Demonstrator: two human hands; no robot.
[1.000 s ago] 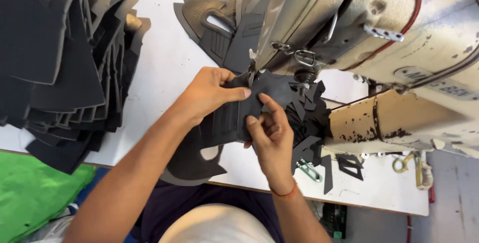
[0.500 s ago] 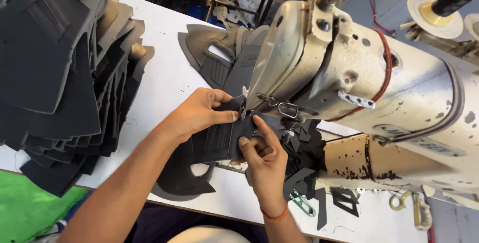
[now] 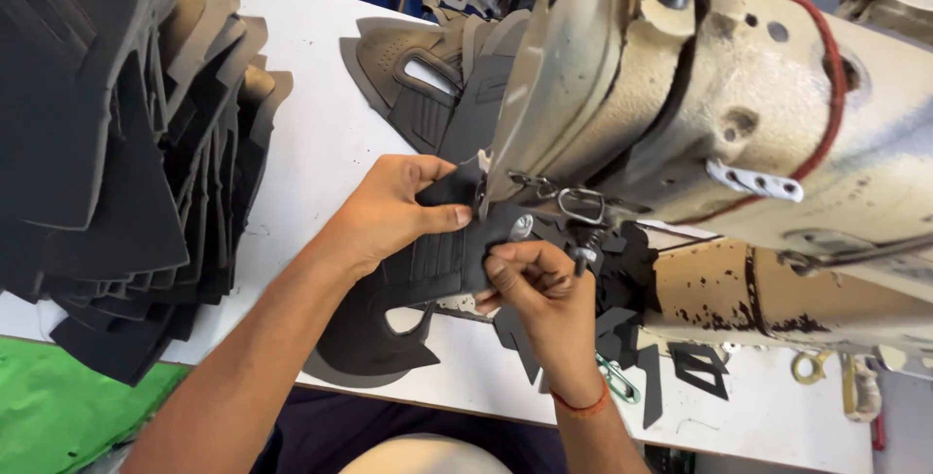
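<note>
My left hand (image 3: 394, 213) pinches the upper edge of a dark grey shoe upper piece (image 3: 428, 270), thumb laid across it near the needle area. Just below the presser foot (image 3: 581, 210) of the cream sewing machine (image 3: 739, 114), my right hand (image 3: 535, 284) grips the same piece from its right side. The piece's lower part (image 3: 374, 343) hangs over the white table (image 3: 321, 153) toward the front edge. The needle itself is hidden behind the machine head.
A tall stack of dark cut pieces (image 3: 126, 163) fills the left of the table. Finished grey uppers (image 3: 428, 85) lie behind the machine. Small black offcuts (image 3: 695, 372), scissors (image 3: 617, 377) and metal hooks (image 3: 826, 367) lie at the right front. Green cloth (image 3: 58, 406) sits lower left.
The camera has moved closer to the machine head. Both hands have stayed on the piece and shifted it slightly under the presser foot.
</note>
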